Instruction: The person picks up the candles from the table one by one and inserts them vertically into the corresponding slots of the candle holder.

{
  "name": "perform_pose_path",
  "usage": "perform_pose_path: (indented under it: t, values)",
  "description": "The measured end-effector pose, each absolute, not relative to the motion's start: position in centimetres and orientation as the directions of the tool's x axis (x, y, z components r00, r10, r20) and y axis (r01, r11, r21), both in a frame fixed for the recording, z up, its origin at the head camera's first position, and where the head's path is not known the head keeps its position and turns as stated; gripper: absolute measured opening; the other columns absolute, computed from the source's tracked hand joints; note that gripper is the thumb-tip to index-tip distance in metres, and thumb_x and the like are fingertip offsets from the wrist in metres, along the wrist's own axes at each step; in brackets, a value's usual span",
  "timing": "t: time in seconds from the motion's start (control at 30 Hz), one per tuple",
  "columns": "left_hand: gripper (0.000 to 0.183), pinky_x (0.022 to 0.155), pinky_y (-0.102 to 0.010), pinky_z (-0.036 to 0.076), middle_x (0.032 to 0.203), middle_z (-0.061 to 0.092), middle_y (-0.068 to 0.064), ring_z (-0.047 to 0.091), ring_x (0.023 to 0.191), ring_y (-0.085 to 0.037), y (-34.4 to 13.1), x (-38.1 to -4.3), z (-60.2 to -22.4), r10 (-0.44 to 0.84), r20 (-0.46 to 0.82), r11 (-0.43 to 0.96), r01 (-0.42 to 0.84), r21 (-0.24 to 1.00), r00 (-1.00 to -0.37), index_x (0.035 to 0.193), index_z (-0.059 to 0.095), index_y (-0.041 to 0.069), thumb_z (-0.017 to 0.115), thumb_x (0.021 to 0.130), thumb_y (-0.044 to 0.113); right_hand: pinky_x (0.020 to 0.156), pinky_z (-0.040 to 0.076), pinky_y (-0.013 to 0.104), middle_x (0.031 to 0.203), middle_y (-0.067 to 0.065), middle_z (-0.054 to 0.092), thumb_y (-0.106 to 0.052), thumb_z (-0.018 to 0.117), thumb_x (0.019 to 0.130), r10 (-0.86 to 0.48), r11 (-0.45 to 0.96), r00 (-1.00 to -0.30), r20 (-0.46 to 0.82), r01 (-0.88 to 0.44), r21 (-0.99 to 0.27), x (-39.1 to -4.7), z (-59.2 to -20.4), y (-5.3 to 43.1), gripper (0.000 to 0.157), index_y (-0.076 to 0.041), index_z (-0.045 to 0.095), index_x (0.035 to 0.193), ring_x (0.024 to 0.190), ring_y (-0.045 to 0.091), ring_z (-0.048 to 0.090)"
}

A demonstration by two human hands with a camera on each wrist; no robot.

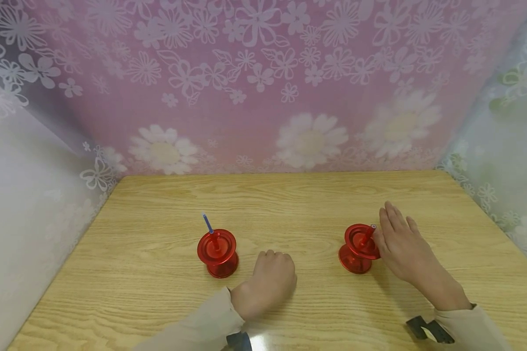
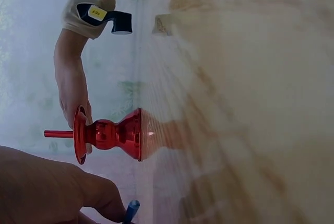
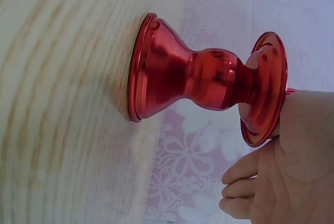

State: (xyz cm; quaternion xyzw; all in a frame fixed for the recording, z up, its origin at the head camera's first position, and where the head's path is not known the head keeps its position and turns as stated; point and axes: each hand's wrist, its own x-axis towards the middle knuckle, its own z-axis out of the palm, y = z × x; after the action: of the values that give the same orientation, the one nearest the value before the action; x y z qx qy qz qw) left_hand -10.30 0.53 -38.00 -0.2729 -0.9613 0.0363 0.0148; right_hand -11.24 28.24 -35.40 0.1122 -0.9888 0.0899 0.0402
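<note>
Two red, shiny goblet-shaped holders stand on the table, each with a wide dish and a thin upright tube. From the tube of the left holder point(image 1: 217, 247) rises a blue stick point(image 1: 207, 223). My left hand point(image 1: 270, 278) is curled between the two holders; in the left wrist view its fingertips pinch another blue stick point(image 2: 132, 211), which the hand hides from the head view. At the right holder point(image 1: 354, 257), my right hand point(image 1: 401, 248) grips the dish rim point(image 3: 267, 88) between thumb and index finger, its other fingers stretched forward.
The wooden table point(image 1: 290, 204) ends at a pink floral wall covering point(image 1: 246, 97). Pale floral side walls point(image 1: 522, 161) stand left and right. A dark strap device point(image 1: 429, 330) sits at my right sleeve.
</note>
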Motion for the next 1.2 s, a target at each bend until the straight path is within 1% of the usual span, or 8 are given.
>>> perform_pose_path:
  t: [0.17,0.33,0.63,0.87,1.07,1.2]
  values:
    - [0.024,0.060,-0.029,0.045,0.063,0.056,-0.002,0.057,0.062,-0.017,0.4,-10.7,-38.0,0.548,0.081,0.836,0.543,-0.071,-0.833,0.064,0.058,0.010,0.066,0.084,0.021,0.107,0.015,0.067,0.150,0.039,0.013,-0.023,0.028,0.106,-0.222,0.957,-0.971,0.094,-0.235,-0.170,-11.3,-35.4,28.3,0.057,0.021,0.021,0.143,0.138,0.052,0.015]
    - [0.022,0.058,-0.028,0.045,0.062,0.056,-0.002,0.056,0.060,-0.017,0.3,-10.8,-37.9,0.570,0.083,0.821,0.568,-0.050,-0.817,0.064,0.058,0.010,0.066,0.083,0.019,0.106,0.015,0.068,0.150,0.040,0.012,-0.024,0.027,0.107,-0.220,0.955,-0.972,0.075,-0.231,-0.184,-11.3,-35.3,28.3,0.058,0.021,0.020,0.143,0.138,0.053,0.014]
    - [0.022,0.056,-0.028,0.044,0.060,0.055,-0.001,0.054,0.058,-0.016,0.3,-10.7,-37.7,0.590,0.119,0.807,0.586,-0.069,-0.799,0.063,0.058,0.011,0.065,0.083,0.017,0.106,0.013,0.068,0.150,0.039,0.012,-0.025,0.026,0.107,-0.212,0.955,-0.975,0.065,-0.221,-0.200,-11.3,-35.4,28.3,0.058,0.021,0.020,0.143,0.139,0.053,0.013]
    - [0.020,0.059,-0.029,0.046,0.064,0.057,-0.002,0.057,0.062,-0.018,0.2,-11.0,-37.3,0.597,0.140,0.801,0.597,-0.042,-0.790,0.067,0.060,0.009,0.062,0.085,0.016,0.108,0.011,0.066,0.151,0.038,0.011,-0.024,0.026,0.107,-0.226,0.941,-0.972,0.061,-0.235,-0.244,-11.3,-35.4,28.4,0.058,0.019,0.019,0.144,0.140,0.052,0.011]
    - [0.024,0.053,-0.026,0.043,0.058,0.053,0.000,0.055,0.056,-0.015,0.1,-11.3,-37.4,0.621,0.236,0.779,0.623,-0.076,-0.747,0.061,0.056,0.011,0.063,0.083,0.014,0.109,0.011,0.065,0.153,0.035,0.011,-0.023,0.029,0.106,-0.245,0.935,-0.968,0.055,-0.251,-0.250,-11.4,-35.5,28.4,0.057,0.017,0.017,0.146,0.140,0.051,0.011]
    - [0.022,0.052,-0.026,0.043,0.058,0.053,0.000,0.055,0.056,-0.015,0.1,-11.5,-37.4,0.634,0.262,0.768,0.631,-0.108,-0.728,0.061,0.057,0.011,0.063,0.082,0.014,0.109,0.011,0.065,0.153,0.035,0.011,-0.024,0.029,0.107,-0.249,0.935,-0.967,0.054,-0.255,-0.245,-11.4,-35.5,28.5,0.057,0.016,0.016,0.147,0.141,0.050,0.011]
